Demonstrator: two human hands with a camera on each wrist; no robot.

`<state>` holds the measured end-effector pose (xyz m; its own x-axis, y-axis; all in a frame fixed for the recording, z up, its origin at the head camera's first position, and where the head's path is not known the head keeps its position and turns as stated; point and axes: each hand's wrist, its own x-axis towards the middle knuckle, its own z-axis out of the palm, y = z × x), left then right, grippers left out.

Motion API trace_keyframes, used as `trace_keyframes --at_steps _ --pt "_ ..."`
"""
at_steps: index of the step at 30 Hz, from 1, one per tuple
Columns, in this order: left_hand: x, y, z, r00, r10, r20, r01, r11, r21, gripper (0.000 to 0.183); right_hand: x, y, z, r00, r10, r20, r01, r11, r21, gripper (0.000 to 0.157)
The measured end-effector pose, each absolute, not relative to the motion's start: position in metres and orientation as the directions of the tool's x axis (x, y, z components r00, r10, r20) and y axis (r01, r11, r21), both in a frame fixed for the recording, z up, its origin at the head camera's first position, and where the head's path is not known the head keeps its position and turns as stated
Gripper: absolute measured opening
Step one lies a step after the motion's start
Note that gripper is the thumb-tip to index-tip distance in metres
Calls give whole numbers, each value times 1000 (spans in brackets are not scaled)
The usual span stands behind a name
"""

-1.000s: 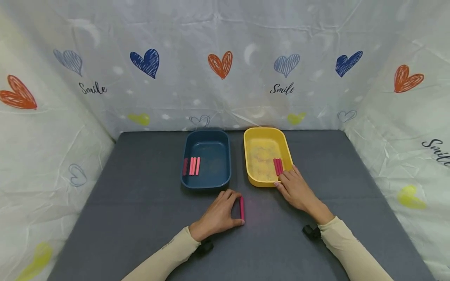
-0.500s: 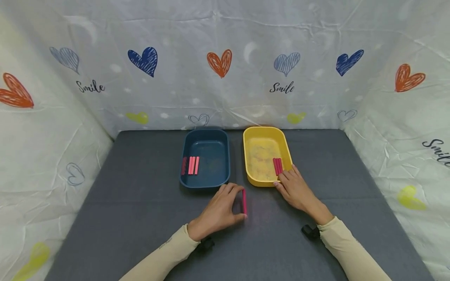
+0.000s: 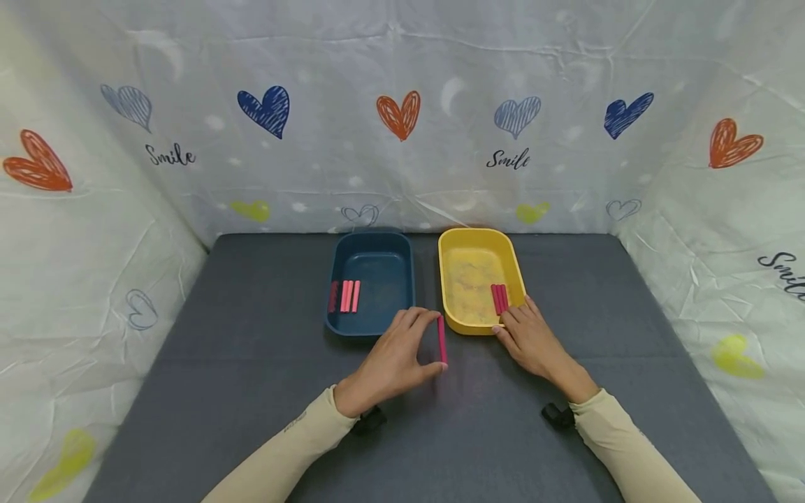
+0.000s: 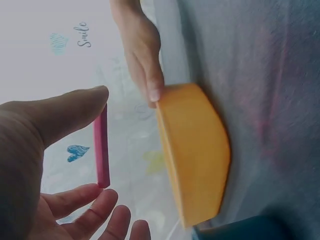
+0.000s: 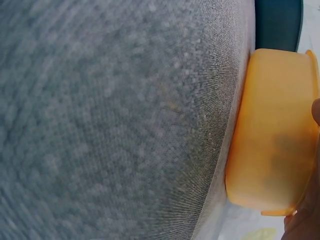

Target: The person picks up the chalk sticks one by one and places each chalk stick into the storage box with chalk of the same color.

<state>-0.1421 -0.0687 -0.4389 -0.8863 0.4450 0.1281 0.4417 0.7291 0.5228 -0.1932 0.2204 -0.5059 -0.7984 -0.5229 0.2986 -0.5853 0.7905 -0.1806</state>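
My left hand (image 3: pixel 393 360) pinches a magenta chalk-like stick (image 3: pixel 442 341) end to end, thumb at one tip and fingers at the other. In the left wrist view the stick (image 4: pixel 101 147) spans the gap between thumb and fingertips, with the palm hollow behind it. This hand is in front of the two trays, close to the near left corner of the yellow tray (image 3: pixel 448 279). My right hand (image 3: pixel 534 342) grips that tray's near right corner, fingers over the rim and thumb at the front. Three magenta sticks (image 3: pixel 499 299) lie side by side inside, by its right wall.
To the left stands a dark blue tray (image 3: pixel 396 325) holding several light pink sticks (image 3: pixel 349 296) near its left wall. Faint pink smears mark the grey cloth (image 4: pixel 265 115). A printed curtain (image 3: pixel 327 161) rises behind the table and at both sides.
My left hand has carried the magenta stick forward and slightly right, from in front of the trays to beside the yellow one. My right hand stays at its corner.
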Motion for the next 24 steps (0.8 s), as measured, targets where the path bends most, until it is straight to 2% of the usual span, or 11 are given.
trace_keyframes --at_steps 8,24 --pt "-151 -67 -423 -880 430 203 468 714 520 81 -193 220 -506 -796 -521 308 -586 790 -178 20" --pt "-179 -57 -405 -894 397 210 444 716 538 80 -193 219 -505 -795 -516 319 -588 785 -196 19"
